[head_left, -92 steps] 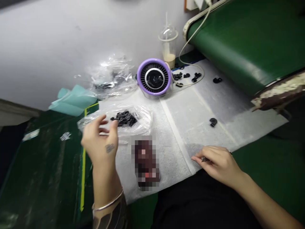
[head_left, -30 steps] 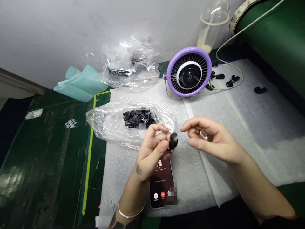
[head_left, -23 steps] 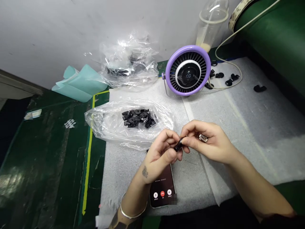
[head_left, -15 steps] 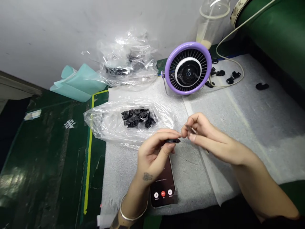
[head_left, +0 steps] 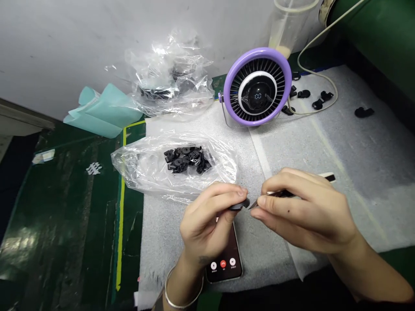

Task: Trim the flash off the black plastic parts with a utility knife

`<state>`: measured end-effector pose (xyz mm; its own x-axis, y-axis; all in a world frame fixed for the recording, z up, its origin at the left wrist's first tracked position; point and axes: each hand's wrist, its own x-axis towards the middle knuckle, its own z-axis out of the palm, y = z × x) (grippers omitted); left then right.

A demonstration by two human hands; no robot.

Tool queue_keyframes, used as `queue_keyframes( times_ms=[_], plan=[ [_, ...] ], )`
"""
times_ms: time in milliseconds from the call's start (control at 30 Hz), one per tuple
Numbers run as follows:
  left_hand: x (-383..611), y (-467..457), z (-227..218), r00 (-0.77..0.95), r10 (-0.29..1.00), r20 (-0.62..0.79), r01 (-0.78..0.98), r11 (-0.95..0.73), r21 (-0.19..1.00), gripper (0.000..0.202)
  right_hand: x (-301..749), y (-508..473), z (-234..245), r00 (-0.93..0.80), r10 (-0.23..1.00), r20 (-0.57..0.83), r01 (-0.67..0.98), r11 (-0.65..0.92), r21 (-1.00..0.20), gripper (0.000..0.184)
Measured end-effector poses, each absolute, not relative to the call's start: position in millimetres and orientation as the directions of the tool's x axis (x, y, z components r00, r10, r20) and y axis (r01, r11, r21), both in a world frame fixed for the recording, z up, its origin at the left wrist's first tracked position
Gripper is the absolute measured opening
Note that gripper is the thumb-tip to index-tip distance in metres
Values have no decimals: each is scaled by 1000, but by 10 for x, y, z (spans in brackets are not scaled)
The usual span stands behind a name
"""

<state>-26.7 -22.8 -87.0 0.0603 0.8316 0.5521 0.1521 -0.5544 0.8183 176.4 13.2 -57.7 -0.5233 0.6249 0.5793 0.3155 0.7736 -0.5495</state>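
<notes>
On the white foam sheet [head_left: 366,168] nearest us, our left hand [head_left: 204,229] is almost closed, pinching a round black plastic part [head_left: 240,205] between thumb and fingertips; our right hand [head_left: 308,211] is curled around a slim pointed tool [head_left: 279,194], its tip just beside that part; a phone [head_left: 223,270] lies beneath the left hand, showing a call screen; farther left, a clear plastic bag [head_left: 136,168] holds a heap of black plastic parts [head_left: 186,160]; a purple desk fan [head_left: 257,86] stands at the far side, with loose black parts [head_left: 304,93] just right of it.
</notes>
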Motion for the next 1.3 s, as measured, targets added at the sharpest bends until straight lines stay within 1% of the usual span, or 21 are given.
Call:
queue_keyframes(
  times_ms=[100, 367, 633, 967, 1100, 1300],
  plan=[
    [-271, -225, -868, 73, 818, 571, 179, -574, 799, 32, 1760, 108, -566, -523, 627, 578, 393, 778, -489, 8],
    [-256, -238, -841, 74, 818, 571, 251, -569, 783, 31, 1728, 106, -556, -502, 623, 600, 450, 780, -435, 10],
    [-283, -212, -884, 102, 785, 611, 269, -613, 743, 29, 1740, 108, -568, -503, 618, 605, 476, 782, -403, 11],
    [-263, -224, -865, 85, 801, 593, 279, -590, 758, 34, 1704, 109, -579, -497, 590, 636, 521, 789, -325, 15],
    [-270, -222, -872, 102, 792, 602, 260, -605, 752, 34, 1715, 100, -588, -503, 591, 630, 518, 790, -327, 12],
    [-284, -222, -872, 119, 780, 615, 265, -622, 737, 35, 1719, 99, -588, -491, 570, 659, 539, 793, -284, 14]
  ],
)
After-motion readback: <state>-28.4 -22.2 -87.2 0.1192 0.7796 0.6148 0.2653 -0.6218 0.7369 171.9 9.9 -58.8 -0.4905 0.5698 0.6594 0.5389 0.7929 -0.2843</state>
